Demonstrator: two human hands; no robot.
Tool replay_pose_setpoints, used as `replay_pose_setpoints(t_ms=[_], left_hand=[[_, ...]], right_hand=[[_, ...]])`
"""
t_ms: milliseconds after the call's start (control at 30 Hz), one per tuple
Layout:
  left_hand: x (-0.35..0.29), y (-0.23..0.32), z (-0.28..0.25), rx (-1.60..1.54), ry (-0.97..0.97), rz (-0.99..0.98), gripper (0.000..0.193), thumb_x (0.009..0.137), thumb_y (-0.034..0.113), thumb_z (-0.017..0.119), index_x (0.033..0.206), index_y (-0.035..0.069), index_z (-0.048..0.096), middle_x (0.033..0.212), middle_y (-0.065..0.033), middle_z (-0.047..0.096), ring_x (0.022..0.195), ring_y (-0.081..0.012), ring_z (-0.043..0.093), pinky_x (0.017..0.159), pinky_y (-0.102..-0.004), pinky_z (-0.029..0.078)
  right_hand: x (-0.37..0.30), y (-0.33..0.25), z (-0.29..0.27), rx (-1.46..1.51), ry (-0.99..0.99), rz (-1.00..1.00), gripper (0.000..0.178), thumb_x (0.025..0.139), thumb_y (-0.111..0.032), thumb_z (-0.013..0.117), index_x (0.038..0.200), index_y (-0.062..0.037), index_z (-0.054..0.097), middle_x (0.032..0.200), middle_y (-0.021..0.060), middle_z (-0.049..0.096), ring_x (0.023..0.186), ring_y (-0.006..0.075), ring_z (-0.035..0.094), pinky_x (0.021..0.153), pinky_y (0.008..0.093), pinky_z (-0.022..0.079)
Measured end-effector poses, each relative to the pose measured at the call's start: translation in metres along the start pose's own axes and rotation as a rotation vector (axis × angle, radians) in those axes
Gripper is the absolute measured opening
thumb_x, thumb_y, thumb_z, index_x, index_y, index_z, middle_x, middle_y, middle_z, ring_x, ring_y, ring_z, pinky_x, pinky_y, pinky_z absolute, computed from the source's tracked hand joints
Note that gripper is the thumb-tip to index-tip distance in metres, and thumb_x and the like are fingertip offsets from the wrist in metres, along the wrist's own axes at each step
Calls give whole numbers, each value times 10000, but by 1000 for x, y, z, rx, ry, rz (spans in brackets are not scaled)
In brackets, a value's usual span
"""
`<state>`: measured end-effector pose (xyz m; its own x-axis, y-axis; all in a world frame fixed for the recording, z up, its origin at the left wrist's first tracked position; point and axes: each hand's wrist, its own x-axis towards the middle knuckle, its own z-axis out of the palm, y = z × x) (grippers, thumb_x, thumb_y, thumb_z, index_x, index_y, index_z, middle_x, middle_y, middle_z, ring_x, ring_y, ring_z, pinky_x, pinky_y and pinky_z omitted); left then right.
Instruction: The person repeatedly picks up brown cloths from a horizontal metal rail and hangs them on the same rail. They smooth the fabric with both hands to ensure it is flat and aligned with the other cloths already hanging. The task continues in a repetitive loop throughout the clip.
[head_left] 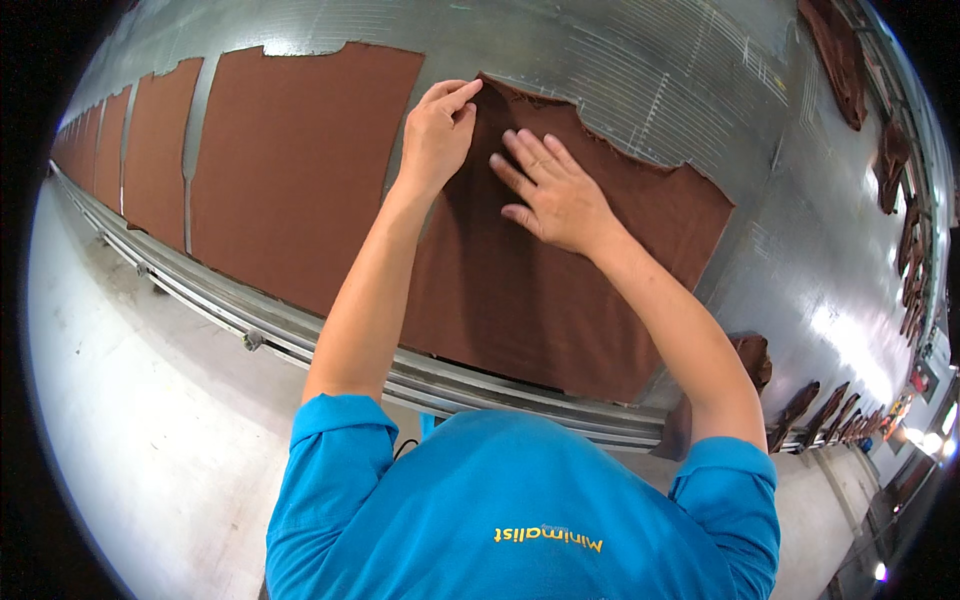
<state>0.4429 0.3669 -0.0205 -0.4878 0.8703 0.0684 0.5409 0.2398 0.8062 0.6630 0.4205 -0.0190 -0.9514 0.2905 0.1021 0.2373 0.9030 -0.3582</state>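
Beneath the right fingers (pixel 510 173), spread: one brown fabric panel (pixel 540 290), corner at the left fingers (pixel 462 95); whether these pinch it, cannot tell.

your view is bright overall, with the pale floor (pixel 150 400) at left nearly washed out. white glare streaks the metal table (pixel 770 260), strongest toward the right. a soft, dark shadow falls across the brown cloth (pixel 590 290) between your left hand (pixel 437 137) and your right hand (pixel 555 195), whose fingertips look slightly blurred. lamps (pixel 935 442) flare at lower right. the table rail (pixel 290 345) bows with the fisheye, the corners go black, and the far right background looks soft.
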Motion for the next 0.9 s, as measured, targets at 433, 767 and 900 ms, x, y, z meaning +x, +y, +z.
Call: replay_pose_setpoints(t_ms=[433, 767, 900], left_hand=[[-3, 3, -2, -14, -1, -7, 291, 975, 105, 641, 1248, 72, 736, 1258, -109, 688, 1035, -259, 696, 888, -344, 547], [-5, -1, 1, -52, 57, -10, 463, 967, 127, 676, 1421, 71, 604, 1230, -113, 700, 939, -205, 682, 842, -324, 567], [-12, 4, -4, -97, 43, -77, 465, 989, 164, 676, 1428, 42, 589, 1306, -149, 659, 963, -190, 687, 849, -321, 572]], right_hand=[[43, 21, 4, -105, 57, 13, 738, 994, -548, 567, 1526, -43, 489, 1624, 162, 413, 1533, 299, 341, 1271, 467, 243], [83, 32, 14, -182, 107, 63, 748, 1002, -559, 535, 1541, -45, 468, 1639, 111, 407, 1545, 242, 325, 1285, 455, 210], [82, 22, 20, -224, 178, 134, 733, 994, -530, 549, 1525, -29, 486, 1618, 144, 433, 1529, 281, 350, 1273, 483, 213]])
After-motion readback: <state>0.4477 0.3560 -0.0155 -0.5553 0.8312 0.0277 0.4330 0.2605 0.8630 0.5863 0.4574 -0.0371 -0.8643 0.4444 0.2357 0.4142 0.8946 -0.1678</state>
